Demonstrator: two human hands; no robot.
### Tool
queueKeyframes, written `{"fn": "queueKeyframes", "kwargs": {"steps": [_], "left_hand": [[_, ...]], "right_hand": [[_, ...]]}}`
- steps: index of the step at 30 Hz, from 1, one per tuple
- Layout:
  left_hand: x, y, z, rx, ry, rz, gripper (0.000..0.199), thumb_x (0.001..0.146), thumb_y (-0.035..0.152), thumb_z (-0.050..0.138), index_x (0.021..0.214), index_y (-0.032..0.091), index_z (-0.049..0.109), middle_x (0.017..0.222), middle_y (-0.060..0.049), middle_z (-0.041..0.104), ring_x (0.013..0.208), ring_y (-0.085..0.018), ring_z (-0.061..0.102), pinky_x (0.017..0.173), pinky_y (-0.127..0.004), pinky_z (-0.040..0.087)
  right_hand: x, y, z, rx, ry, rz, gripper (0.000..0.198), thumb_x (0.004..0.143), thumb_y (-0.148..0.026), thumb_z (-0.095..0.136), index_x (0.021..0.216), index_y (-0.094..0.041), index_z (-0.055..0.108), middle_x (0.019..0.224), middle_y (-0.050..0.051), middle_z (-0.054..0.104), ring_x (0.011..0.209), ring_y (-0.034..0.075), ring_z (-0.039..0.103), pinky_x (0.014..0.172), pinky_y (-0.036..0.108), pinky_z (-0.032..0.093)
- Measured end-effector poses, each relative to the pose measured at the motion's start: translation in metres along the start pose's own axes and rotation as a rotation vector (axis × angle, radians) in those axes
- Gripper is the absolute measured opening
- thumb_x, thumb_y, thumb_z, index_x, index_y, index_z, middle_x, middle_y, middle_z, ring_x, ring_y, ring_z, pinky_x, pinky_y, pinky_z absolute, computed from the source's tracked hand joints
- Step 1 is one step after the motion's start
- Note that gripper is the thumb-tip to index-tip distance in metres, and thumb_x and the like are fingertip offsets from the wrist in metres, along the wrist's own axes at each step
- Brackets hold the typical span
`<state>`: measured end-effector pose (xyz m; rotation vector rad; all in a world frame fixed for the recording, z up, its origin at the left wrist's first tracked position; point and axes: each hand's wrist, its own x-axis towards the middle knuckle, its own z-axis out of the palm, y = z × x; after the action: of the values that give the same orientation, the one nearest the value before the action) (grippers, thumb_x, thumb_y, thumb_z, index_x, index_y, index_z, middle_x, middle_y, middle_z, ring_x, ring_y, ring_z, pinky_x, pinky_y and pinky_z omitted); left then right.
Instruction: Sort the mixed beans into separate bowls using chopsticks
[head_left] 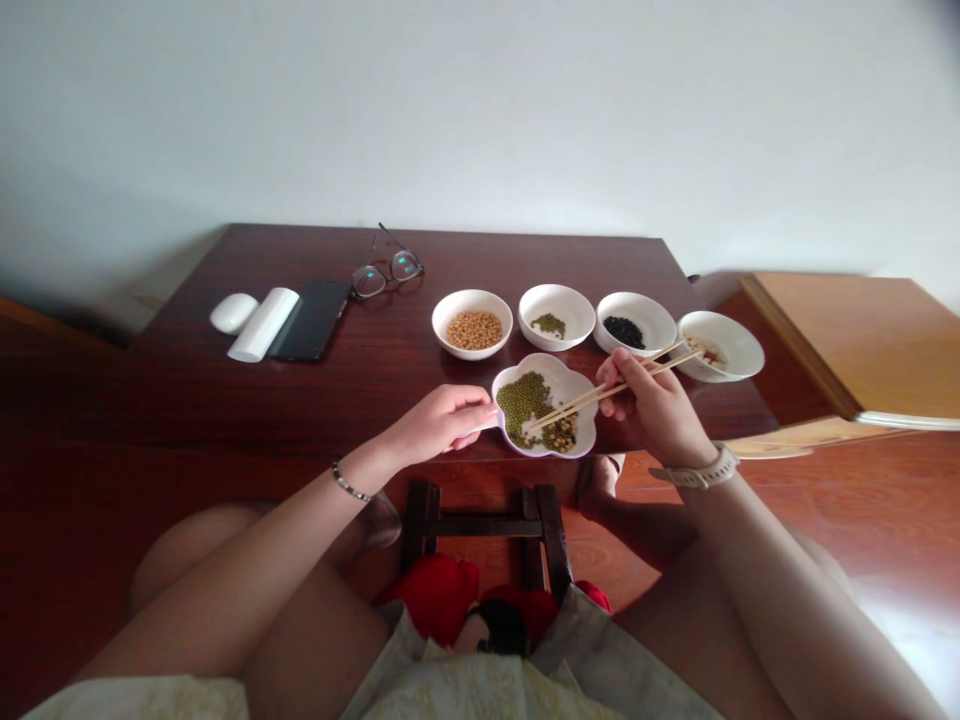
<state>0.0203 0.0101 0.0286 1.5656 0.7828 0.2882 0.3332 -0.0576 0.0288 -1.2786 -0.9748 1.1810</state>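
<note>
My left hand [450, 418] is closed round the short handle of a white flower-shaped dish [587, 385] near the table's front edge. Green mung beans [521, 402] fill the dish's left side, and a mix of yellow and dark beans [560, 433] lies at its lower right. In my right hand [654, 400] is a pair of wooden chopsticks [586, 399], their tips down in the dish between the two heaps. Whether the tips pinch a bean is too small to tell. The chopsticks' rear ends reach over the rightmost bowl.
Behind the dish stand white bowls of yellow soybeans [474, 330], green beans [549, 326], black beans [624, 332] and pale and reddish pieces [705, 352]. Eyeglasses [388, 275], a dark tablet [311, 320], a white cylinder [264, 325] and a white rounded case [234, 313] lie left.
</note>
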Motion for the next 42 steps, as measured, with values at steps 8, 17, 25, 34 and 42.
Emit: {"fn": "queueKeyframes", "kwargs": {"steps": [8,17,25,34,42], "left_hand": [[-0.001,0.002,0.000,0.002,-0.004,0.001,0.040,0.109,0.053,0.062,0.087,0.020,0.061,0.059,0.005,0.055,0.048,-0.008,0.041,0.047,-0.020,0.030],[0.001,-0.001,-0.001,0.006,-0.007,0.003,0.041,0.109,0.053,0.062,0.085,0.020,0.059,0.059,0.005,0.055,0.047,-0.007,0.041,0.047,-0.020,0.030],[0.001,-0.001,-0.001,0.002,-0.015,0.006,0.039,0.110,0.049,0.061,0.085,0.020,0.059,0.058,0.006,0.054,0.047,-0.007,0.041,0.047,-0.019,0.030],[0.001,-0.002,-0.001,0.001,-0.013,0.011,0.038,0.110,0.049,0.061,0.086,0.019,0.059,0.059,0.006,0.054,0.047,-0.007,0.041,0.047,-0.020,0.030],[0.001,-0.003,-0.002,0.016,-0.013,0.005,0.038,0.111,0.050,0.060,0.087,0.019,0.060,0.059,0.006,0.055,0.047,-0.007,0.041,0.048,-0.020,0.029]], "right_hand": [[-0.004,-0.007,0.003,0.005,-0.089,0.017,0.046,0.103,-0.064,0.073,0.082,-0.022,0.070,0.064,0.002,0.065,0.050,0.013,0.054,0.044,0.025,0.039],[-0.008,-0.009,0.016,-0.124,-0.186,-0.062,0.048,0.109,-0.064,0.062,0.085,-0.023,0.068,0.062,0.003,0.069,0.051,0.015,0.057,0.049,0.028,0.044],[-0.008,-0.008,0.013,-0.103,-0.156,-0.066,0.048,0.109,-0.064,0.064,0.083,-0.023,0.066,0.061,0.002,0.068,0.050,0.015,0.055,0.049,0.028,0.041],[-0.008,-0.011,0.012,-0.113,-0.160,-0.052,0.049,0.109,-0.064,0.064,0.084,-0.022,0.068,0.059,0.002,0.067,0.048,0.014,0.055,0.047,0.026,0.040],[-0.007,-0.008,0.014,-0.118,-0.174,-0.056,0.048,0.110,-0.063,0.062,0.084,-0.022,0.066,0.061,0.003,0.069,0.050,0.013,0.057,0.049,0.025,0.042]]}}
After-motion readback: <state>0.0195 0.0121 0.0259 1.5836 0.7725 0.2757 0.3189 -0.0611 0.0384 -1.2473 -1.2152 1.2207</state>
